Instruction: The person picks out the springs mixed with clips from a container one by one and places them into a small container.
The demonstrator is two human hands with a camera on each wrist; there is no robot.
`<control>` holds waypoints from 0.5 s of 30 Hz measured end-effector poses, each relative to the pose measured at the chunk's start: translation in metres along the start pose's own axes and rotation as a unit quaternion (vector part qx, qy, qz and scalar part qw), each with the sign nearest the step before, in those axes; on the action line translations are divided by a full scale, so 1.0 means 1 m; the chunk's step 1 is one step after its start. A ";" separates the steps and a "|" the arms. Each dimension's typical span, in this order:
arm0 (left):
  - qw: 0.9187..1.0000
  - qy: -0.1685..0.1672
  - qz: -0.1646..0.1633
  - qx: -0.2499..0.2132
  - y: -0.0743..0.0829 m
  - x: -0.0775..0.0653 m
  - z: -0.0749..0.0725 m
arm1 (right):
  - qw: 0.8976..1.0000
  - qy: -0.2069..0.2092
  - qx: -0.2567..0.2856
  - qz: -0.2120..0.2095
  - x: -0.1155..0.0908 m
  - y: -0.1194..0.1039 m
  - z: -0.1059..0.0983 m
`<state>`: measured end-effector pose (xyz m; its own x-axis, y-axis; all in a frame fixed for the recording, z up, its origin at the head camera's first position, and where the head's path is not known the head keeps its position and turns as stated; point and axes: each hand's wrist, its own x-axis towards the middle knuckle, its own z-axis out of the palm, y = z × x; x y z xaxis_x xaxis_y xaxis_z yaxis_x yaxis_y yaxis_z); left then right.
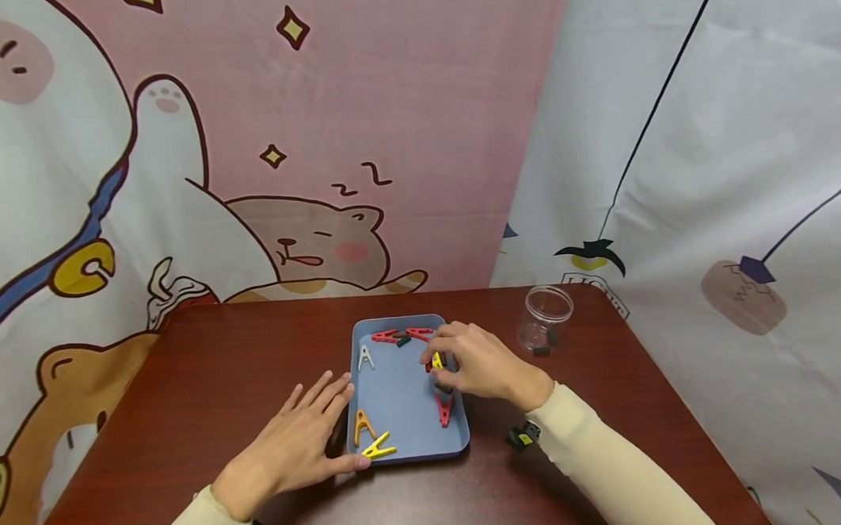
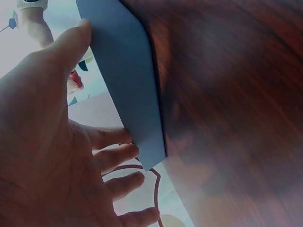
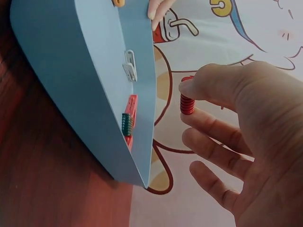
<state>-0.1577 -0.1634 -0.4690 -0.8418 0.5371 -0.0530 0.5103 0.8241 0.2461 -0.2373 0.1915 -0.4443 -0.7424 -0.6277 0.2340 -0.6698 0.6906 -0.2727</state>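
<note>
Pinching a small, red, ribbed cylinder (image 3: 187,104), spring-like in shape, the right hand (image 1: 488,363) holds it between thumb and a fingertip, the other fingers loosely bent and spread beside it. Hand and cylinder hang over the right side of a shallow, blue-grey, rectangular tray (image 1: 397,390) with raised walls; in the right wrist view the cylinder looks lifted off the tray floor. Close under these fingers lies a yellow clip (image 1: 437,360), partly hidden by them. The left hand (image 1: 294,432) is wide, fingers spread against the tray's left wall and thumb at its near left corner, apparently steadying it.

Farther out in the tray lie a dark green ribbed cylinder (image 1: 403,342) between two red clips at the far end, a white clip (image 1: 365,358) along the left wall, and an orange clip (image 1: 362,426) near a bright yellow clip (image 1: 379,447). Beyond the tray, a clear, round, open jar (image 1: 546,315) stands on the brown wooden table (image 1: 267,334).

The step in hand seems to be picking up the red cylinder; moving on calls for a firm pinch and clearance over the tray wall.
</note>
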 end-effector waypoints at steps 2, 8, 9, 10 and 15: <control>1.000 -0.002 -0.001 -0.001 0.000 0.000 0.000 | 1.000 0.005 -0.002 0.006 -0.003 0.003 -0.003; 1.000 -0.007 -0.003 -0.005 0.000 0.001 0.000 | 1.000 0.020 0.002 0.018 -0.011 0.010 -0.011; 1.000 -0.007 -0.003 -0.005 0.000 0.001 0.000 | 1.000 0.022 0.004 0.020 -0.011 0.012 -0.012; 1.000 -0.007 -0.003 -0.004 0.000 0.001 0.000 | 0.999 0.023 0.007 0.022 -0.012 0.013 -0.013; 1.000 -0.006 -0.004 -0.004 0.000 0.001 0.000 | 0.999 0.036 0.015 0.028 -0.017 0.021 -0.020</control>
<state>-0.1583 -0.1629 -0.4692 -0.8436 0.5328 -0.0670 0.5023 0.8270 0.2524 -0.2390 0.2235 -0.4348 -0.7780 -0.5607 0.2835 -0.6278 0.7121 -0.3145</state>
